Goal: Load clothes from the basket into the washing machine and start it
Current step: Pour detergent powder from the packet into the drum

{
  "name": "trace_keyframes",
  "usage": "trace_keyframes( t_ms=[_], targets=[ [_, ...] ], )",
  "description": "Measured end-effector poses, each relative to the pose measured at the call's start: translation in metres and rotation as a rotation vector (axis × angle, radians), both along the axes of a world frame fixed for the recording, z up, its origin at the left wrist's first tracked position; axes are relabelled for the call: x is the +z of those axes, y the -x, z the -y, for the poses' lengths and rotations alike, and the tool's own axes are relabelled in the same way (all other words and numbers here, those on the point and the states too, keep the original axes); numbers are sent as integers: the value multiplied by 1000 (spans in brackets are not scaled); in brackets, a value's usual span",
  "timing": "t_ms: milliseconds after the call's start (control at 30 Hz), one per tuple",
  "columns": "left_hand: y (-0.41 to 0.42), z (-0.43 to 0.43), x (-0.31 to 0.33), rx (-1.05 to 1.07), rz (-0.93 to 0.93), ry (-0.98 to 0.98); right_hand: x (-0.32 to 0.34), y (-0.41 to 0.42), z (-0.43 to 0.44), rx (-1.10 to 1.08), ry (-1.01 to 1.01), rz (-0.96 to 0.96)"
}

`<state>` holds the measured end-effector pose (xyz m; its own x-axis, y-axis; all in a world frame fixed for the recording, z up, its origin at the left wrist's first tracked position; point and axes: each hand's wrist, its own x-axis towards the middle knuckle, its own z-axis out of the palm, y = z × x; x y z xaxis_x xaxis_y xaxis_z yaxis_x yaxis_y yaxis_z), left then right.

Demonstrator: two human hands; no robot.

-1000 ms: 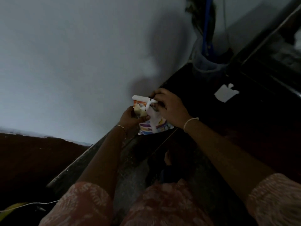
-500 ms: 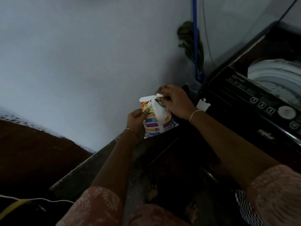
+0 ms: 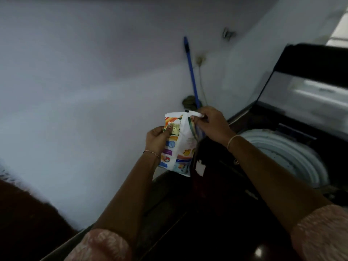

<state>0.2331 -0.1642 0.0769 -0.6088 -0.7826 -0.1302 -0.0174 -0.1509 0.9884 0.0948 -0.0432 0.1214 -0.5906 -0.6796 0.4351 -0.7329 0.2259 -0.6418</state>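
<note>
Both hands, left hand [image 3: 157, 137] and right hand [image 3: 211, 122], grasp the soft, light detergent packet [image 3: 178, 146]; its folded top gives the best hold.

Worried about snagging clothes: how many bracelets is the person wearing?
2: a thin chain bracelet on the left wrist, a pale bangle on the right wrist. The sleeves could hide others.

Dark top-load washing machine [image 3: 331, 151], right of frame: lid [image 3: 305, 95] raised, white ribbed drum [image 3: 293, 157] exposed. White printed plastic pouch [image 3: 178, 147] upright, centre.
</note>
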Motion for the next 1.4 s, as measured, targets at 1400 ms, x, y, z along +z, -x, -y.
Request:
trace_keyframes(
  t_ms=[1400],
  targets=[
    [387, -173, 11, -941, -29, -159, 4, 222, -250, -753, 37, 404]
  ],
)
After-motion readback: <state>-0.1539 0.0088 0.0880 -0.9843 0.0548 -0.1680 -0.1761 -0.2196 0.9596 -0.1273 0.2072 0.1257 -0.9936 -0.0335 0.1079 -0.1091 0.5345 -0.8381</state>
